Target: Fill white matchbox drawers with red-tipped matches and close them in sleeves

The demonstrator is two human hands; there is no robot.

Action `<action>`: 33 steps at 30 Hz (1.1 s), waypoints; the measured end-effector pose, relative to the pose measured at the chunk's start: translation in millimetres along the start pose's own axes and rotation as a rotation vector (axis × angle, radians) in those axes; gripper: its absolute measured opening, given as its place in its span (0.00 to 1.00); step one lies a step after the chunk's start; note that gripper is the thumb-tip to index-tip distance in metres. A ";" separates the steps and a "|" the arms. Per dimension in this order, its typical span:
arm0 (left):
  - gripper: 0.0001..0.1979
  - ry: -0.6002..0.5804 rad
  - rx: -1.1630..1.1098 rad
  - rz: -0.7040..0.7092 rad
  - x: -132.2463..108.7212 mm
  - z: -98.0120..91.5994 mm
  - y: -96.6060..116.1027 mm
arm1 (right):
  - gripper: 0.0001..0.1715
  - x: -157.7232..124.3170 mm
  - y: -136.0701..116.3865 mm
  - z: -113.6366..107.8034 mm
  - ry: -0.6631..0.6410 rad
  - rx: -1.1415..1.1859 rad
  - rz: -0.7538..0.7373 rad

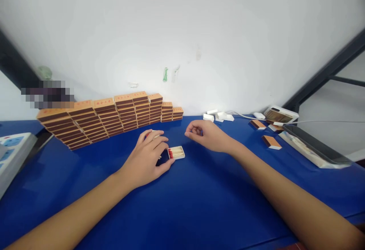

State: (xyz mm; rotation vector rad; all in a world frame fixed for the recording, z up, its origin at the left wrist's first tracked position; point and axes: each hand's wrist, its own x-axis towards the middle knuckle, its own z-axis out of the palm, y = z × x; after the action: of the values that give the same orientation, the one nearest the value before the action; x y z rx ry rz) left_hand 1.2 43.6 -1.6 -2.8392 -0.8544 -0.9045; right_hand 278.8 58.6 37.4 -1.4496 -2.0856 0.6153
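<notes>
An open matchbox tray (176, 152) with red-tipped matches lies on the blue table, mid-view. My left hand (151, 158) is spread just left of it, thumb and fingertips at its left end. Under and behind the left fingers more matches (154, 134) show in part; the rest of them is hidden. To the right of the tray, my right hand (201, 134) hovers over the table with its fingers curled together; what they hold, if anything, is too small to make out.
Stacked matchboxes (125, 113) line the wall at the left. White trays (219, 116) sit at the back. Loose matchboxes (272, 142), a phone (281, 115), a cable and a long dark case (316, 145) lie right. A white object (14, 151) stands far left.
</notes>
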 end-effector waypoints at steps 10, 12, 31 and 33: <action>0.10 -0.015 -0.018 -0.025 0.8 -2.4 0.1 | 0.25 76.9 22.0 -6.4 0.247 0.339 0.482; 0.13 -0.017 -0.021 -0.029 0.8 -2.3 -0.1 | 0.25 89.1 19.3 4.0 0.247 0.370 0.512; 0.11 -0.037 0.015 0.020 1.4 -1.8 -1.9 | 0.11 -4.7 31.7 -40.7 -0.391 0.295 0.269; 0.11 0.002 0.018 0.047 2.3 -2.6 -1.8 | 0.09 -6.2 35.2 -44.2 -0.423 0.228 0.244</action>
State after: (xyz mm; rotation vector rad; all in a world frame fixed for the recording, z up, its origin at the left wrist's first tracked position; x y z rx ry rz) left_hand 0.5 45.7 1.5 -2.8297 -0.7874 -0.8898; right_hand 334.0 67.2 47.9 -1.5511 -2.0621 1.3098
